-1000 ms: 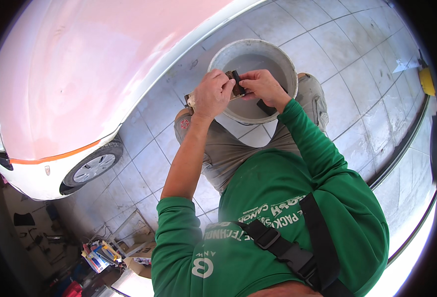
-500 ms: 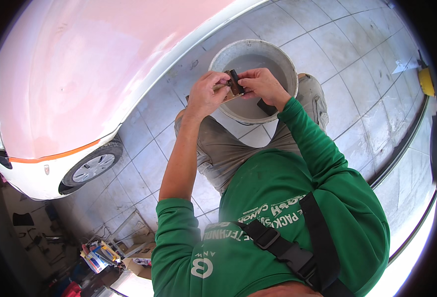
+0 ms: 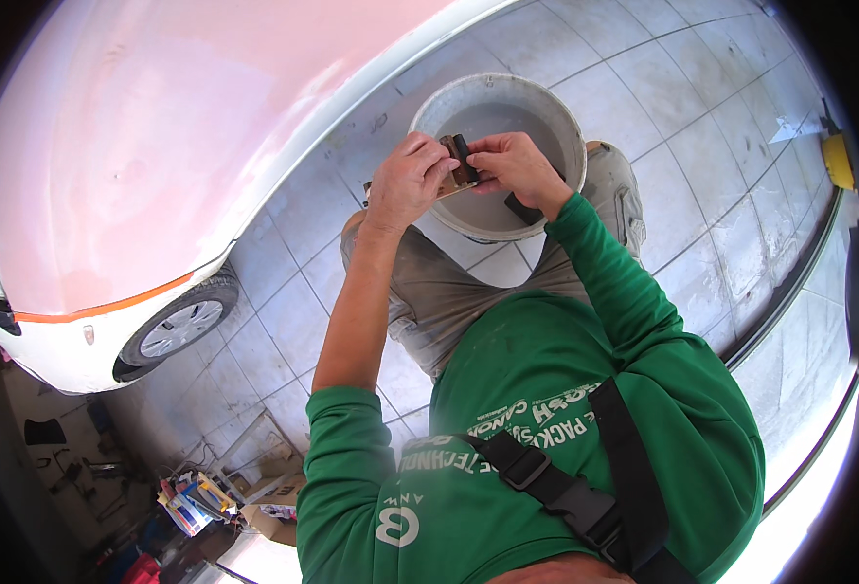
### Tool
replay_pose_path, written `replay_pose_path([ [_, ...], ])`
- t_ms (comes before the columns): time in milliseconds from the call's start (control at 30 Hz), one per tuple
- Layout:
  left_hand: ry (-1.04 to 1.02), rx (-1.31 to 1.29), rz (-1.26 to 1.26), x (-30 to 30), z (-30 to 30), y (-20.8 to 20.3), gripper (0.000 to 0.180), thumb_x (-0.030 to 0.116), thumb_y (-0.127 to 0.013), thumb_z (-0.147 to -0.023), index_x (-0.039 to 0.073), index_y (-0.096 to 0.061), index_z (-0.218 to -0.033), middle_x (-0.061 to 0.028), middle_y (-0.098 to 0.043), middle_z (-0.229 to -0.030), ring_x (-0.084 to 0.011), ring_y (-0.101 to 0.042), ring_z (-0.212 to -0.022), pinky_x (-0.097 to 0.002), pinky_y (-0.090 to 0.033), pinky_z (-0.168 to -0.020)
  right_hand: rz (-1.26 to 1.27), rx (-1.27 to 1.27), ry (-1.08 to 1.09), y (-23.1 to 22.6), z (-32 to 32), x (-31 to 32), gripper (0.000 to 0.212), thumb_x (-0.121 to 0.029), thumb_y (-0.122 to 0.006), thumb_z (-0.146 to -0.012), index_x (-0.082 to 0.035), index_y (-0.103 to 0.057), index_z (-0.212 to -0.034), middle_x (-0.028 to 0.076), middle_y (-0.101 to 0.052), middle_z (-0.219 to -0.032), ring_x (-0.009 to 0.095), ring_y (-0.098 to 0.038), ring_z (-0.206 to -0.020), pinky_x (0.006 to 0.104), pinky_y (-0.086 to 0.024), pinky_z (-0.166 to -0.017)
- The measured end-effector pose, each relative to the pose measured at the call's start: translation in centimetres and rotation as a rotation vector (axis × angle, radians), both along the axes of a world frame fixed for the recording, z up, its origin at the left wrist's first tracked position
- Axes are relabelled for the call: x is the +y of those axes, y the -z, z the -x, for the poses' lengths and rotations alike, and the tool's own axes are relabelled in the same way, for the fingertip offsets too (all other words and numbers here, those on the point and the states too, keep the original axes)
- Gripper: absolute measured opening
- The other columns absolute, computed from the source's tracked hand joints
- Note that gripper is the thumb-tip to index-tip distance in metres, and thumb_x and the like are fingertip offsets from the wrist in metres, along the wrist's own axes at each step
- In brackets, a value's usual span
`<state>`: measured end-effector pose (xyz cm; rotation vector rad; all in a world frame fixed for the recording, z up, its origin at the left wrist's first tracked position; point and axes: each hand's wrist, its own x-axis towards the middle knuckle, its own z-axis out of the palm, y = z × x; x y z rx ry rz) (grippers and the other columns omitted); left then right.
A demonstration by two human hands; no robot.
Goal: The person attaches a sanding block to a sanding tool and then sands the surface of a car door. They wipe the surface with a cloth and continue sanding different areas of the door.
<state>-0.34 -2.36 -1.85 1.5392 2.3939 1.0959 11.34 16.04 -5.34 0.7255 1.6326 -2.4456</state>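
Note:
Both of my hands meet above the near left part of a round bucket (image 3: 573,136) of grey, cloudy water. Between them is a small block (image 3: 463,161), black and brown, which looks like a sanding block. My left hand (image 3: 412,180) is closed at its left side, with the fingers bent and partly hidden. My right hand (image 3: 515,165) pinches its right side between thumb and fingers. A thin tan strip (image 3: 454,189) shows under the block and passes beneath my left hand. Another dark block (image 3: 521,210) sits in the bucket below my right wrist, partly hidden.
A car body (image 3: 157,127) with pink, sanded-looking paint fills the upper left, its wheel (image 3: 181,321) below. My knees straddle the bucket on a tiled floor (image 3: 682,185). Cardboard boxes (image 3: 274,506) and clutter lie at lower left. A yellow object (image 3: 838,161) stands far right.
The fingers of my left hand have shifted and curled further over the left side of the block. My right hand keeps its pinch nearly unmoved.

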Motion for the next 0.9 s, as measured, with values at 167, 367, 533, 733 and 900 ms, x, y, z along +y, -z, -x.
replay_pose_path([
  [167,-0.076,0.065,0.017,0.5,-0.5,0.4,0.012,0.016,-0.077,-0.091,0.006,-0.072,-0.093,-0.0060,-0.067,-0.091,-0.0302,-0.067,-0.084,-0.0407,-0.054,-0.073,0.005,0.062,0.037,-1.2,-0.7,-0.5,0.037,-0.009,-0.073,-0.094,0.007,-0.069,-0.127,0.011,-0.076,-0.102,0.013,-0.072,-0.083,0.0263,-0.062,-0.073],
  [367,-0.016,-0.166,0.087,0.5,0.5,-0.8,0.012,0.015,-0.077,-0.090,0.006,-0.073,-0.096,-0.0075,-0.069,-0.094,-0.0307,-0.069,-0.088,-0.0412,-0.056,-0.077,-0.093,0.106,0.019,-0.1,-0.9,-0.8,0.047,-0.003,-0.077,-0.085,0.010,-0.067,-0.129,0.010,-0.077,-0.103,0.012,-0.071,-0.084,0.0256,-0.059,-0.072],
  [533,0.037,-0.112,0.065,0.3,0.1,-0.6,0.013,0.009,-0.074,-0.088,0.007,-0.074,-0.101,-0.0075,-0.071,-0.099,-0.0300,-0.070,-0.092,-0.0403,-0.057,-0.080,-0.228,0.041,0.013,0.2,-0.7,-0.9,0.046,-0.003,-0.074,-0.085,0.010,-0.068,-0.129,0.008,-0.077,-0.099,0.010,-0.069,-0.082,0.0255,-0.059,-0.073],
  [733,0.021,0.079,0.032,0.7,-0.3,0.2,0.016,0.002,-0.067,-0.089,0.007,-0.074,-0.101,-0.0063,-0.071,-0.100,-0.0279,-0.071,-0.091,-0.0393,-0.057,-0.080,-0.327,0.054,0.053,0.5,-0.8,-1.3,0.045,-0.009,-0.073,-0.082,0.004,-0.074,-0.126,0.007,-0.076,-0.084,0.010,-0.068,-0.071,0.0263,-0.056,-0.068],
  [900,0.012,0.035,0.017,0.8,-0.4,0.6,0.011,0.006,-0.070,-0.088,0.006,-0.073,-0.099,-0.0073,-0.070,-0.099,-0.0282,-0.071,-0.090,-0.0388,-0.057,-0.078,-0.430,0.048,0.056,0.2,-1.1,-1.7,0.054,-0.013,-0.073,-0.081,-0.007,-0.073,-0.134,0.008,-0.076,-0.078,0.010,-0.067,-0.067,0.0282,-0.055,-0.067],
])
